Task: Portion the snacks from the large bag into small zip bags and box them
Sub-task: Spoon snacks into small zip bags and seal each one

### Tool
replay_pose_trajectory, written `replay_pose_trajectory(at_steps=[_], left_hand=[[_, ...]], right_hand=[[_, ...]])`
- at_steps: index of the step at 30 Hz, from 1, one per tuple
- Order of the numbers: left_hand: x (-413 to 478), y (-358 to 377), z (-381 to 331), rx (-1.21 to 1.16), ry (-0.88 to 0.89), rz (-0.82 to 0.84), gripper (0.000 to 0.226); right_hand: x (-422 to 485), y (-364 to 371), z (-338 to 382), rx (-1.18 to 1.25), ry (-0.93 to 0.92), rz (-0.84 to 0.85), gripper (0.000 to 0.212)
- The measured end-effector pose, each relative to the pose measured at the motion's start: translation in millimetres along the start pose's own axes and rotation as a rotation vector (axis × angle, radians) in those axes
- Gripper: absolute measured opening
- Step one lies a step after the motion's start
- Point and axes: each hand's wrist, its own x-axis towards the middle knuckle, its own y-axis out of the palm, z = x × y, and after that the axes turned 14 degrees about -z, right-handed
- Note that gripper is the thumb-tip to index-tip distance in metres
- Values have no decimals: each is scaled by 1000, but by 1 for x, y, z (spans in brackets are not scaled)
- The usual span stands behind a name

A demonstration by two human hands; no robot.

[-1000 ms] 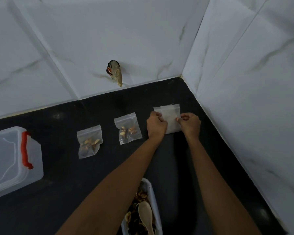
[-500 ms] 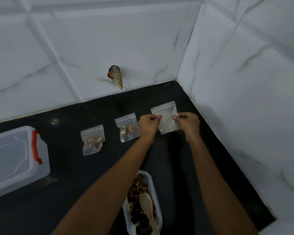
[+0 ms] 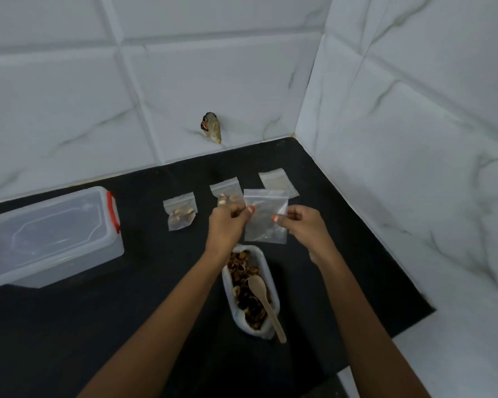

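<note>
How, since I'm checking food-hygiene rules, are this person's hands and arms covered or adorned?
No gloves on the left hand or right hand. The left forearm and right forearm are bare as far as the frame shows, with no sleeve in view. No watch, bracelet or ring is visible. The two thumbnails that show carry orange-red polish.

The clear box (image 3: 52, 237) runs off the left edge. The left hand (image 3: 227, 225) covers the lower part of one small bag of snacks (image 3: 224, 193). The empty bag (image 3: 266, 222) held up in front hides a corner of the flat bags (image 3: 276, 179). The left arm (image 3: 167, 305) covers a bit of the big bag (image 3: 250, 331) at its rim. The small dark thing (image 3: 212, 129) on the wall (image 3: 69, 96) is too blurry to name.
</note>
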Motion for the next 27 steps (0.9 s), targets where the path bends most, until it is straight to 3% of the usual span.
replay_pose_trajectory(at_steps=[3,8,16,20,22,25,27], left_hand=[[-29,-25,5,53,28,7,13],[-62,-60,20,271,133,36,18],[-84,-93,43,520,290,78,20],[-99,-96,49,391,332,-167,35],[-110,-95,46,279,273,-253,29],[-124,-92,43,168,117,-147,9],[-129,-92,44,104,38,-103,12]], right_hand=[[-30,1,1,5,-32,25,20],[-71,11,3,-25,-118,125,12],[-118,34,-32,-97,-146,116,12],[-130,40,-42,-74,-112,64,11],[-135,44,-45,-56,-96,37,10],[-141,51,-45,-32,-72,58,10],[-145,55,-44,-42,-65,71,13]])
